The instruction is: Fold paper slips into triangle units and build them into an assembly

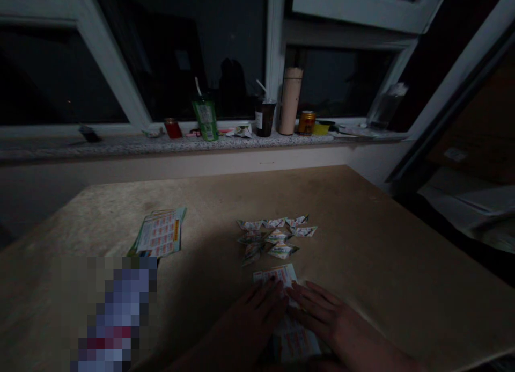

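A printed paper sheet point(277, 278) lies near the front edge of a brown table point(362, 211). My left hand point(249, 318) rests flat on its left side, fingers stretched out. Pressing the sheet from the right is my right hand point(325, 315), fingers also flat and slightly apart. The fingertips of both hands nearly meet over the paper. Just beyond it lies a cluster of several small folded paper pieces point(276, 236). A stack of similar printed sheets point(160, 236) sits to the left.
A pixelated patch point(115, 313) covers something at the front left. A windowsill point(120, 144) behind the table holds a green cup with straw point(206, 117), a dark cup point(264, 117), a tall beige bottle point(290, 101), cans and small items. The room is dim.
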Demonstrator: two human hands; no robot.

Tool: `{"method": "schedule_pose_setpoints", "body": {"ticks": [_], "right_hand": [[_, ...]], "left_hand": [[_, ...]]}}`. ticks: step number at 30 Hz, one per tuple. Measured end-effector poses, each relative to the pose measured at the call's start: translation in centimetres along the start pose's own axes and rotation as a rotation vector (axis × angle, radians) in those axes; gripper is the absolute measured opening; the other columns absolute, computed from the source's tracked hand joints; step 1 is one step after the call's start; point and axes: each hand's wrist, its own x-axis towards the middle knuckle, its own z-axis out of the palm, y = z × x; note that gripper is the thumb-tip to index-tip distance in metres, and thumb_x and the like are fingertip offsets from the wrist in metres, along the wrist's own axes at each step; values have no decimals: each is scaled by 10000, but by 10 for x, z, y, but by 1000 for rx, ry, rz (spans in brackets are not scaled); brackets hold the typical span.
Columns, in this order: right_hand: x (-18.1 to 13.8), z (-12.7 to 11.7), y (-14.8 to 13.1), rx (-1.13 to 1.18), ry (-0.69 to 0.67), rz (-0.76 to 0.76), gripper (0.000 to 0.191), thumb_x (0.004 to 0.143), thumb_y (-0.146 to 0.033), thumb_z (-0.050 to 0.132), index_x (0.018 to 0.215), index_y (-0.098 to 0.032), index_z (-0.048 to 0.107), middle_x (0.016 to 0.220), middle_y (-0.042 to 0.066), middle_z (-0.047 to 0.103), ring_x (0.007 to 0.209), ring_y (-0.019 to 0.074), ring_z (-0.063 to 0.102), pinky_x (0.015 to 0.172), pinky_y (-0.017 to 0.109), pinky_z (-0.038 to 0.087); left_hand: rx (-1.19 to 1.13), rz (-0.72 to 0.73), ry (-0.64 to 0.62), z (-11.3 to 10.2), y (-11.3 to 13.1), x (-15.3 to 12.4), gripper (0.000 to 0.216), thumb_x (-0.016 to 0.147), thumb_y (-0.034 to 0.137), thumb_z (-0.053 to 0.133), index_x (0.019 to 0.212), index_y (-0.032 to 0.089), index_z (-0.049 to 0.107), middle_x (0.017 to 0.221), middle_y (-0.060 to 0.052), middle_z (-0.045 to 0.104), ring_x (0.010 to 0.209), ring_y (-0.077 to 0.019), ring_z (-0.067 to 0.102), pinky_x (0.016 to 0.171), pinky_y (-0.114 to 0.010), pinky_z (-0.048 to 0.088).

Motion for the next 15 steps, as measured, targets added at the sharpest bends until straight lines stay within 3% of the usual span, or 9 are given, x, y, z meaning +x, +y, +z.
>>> {"method": "schedule_pose_setpoints", "body": {"ticks": [6,10,13,15], "right_hand": [[10,-11,-1,-55,1,-57,680,804,-477,593,1376,-149,423,1409,120,444,1292,264,405,1106,440,268],[19,-1,6,-219,43,-168,639,832,-503,544,1290,-59,505,1293,169,553,1188,300,493,1070,453,319],[22,15,13,-342,200,-235,362,894,-264,496,1186,-70,583,1187,158,626,1093,257,554,1036,408,361],[21,22,16,-366,256,-249,321,911,-231,463,1160,-78,597,1156,145,643,1061,246,566,1010,396,388]], "left_hand": [[-11,21,80,10,-7,-7,737,899,516,475,1473,154,187,1533,-116,197,1390,-279,182,1125,-426,202],[-47,33,137,11,-11,-9,751,884,486,519,1477,182,170,1528,-99,228,1381,-269,222,1123,-423,216],[-71,54,126,7,-11,-9,755,888,510,503,1478,182,164,1533,-98,210,1385,-268,209,1125,-428,216],[-83,54,102,2,-10,-9,772,884,529,499,1479,176,157,1537,-99,188,1389,-269,194,1127,-430,213]]}}
